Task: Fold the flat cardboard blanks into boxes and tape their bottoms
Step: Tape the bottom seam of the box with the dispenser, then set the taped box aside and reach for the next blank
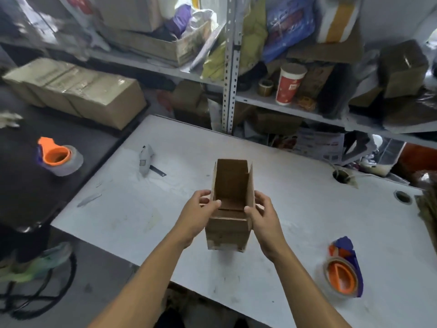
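Now both hands, left hand (201,210) and right hand (264,215), grip the upright box (230,204).

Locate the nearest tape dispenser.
Head view: the orange-and-purple tape dispenser lies on the white table, near its front edge, right of the right hand.

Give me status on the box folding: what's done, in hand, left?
Done: a row of made-up boxes sits on the dark table at left. In hand: left hand and right hand grip an erected cardboard box, open end up; tape shows at its bottom edge. Left: top flaps stand open; flat cardboard lies at the right edge. Tape dispenser sits nearby.
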